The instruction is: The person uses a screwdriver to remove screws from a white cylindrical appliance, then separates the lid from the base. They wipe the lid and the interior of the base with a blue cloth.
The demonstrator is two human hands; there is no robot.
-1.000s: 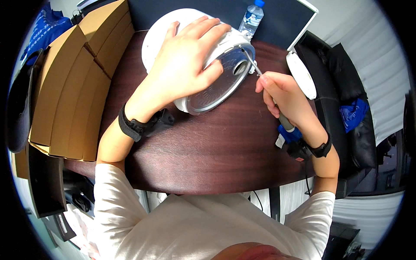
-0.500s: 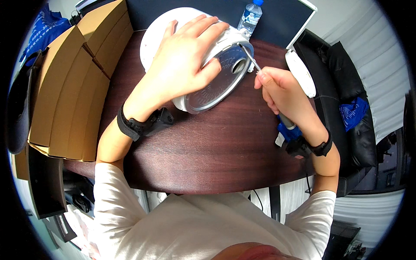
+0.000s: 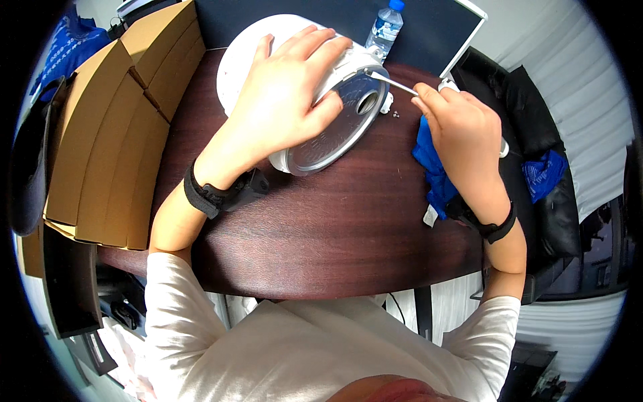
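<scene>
A white rounded appliance [image 3: 244, 50] stands on the far part of the table, its dark, glossy round face [image 3: 335, 137] with a pale rim turned towards me. My left hand [image 3: 284, 87] holds it from above, fingers spread over the white shell and thumb along the rim. A screwdriver [image 3: 396, 84] is gripped in my closed right hand [image 3: 462, 127], which hides its handle. Its thin metal shaft slants left, the tip at the upper right edge of the rim. Small metal bits [image 3: 396, 115], perhaps screws, lie beside the appliance.
Cardboard boxes [image 3: 100, 147] line the left side. A water bottle [image 3: 385, 30] with a blue cap stands behind the appliance, before a dark partition [image 3: 432, 30]. Blue wrapping [image 3: 432, 161] lies under my right wrist; a black sofa [image 3: 529, 100] is beyond the table's right edge [image 3: 483, 248].
My right hand has risen, moved right and turned over, so the screwdriver's shaft lies flatter and its handle is hidden. The left hand and the appliance stay almost in place.
</scene>
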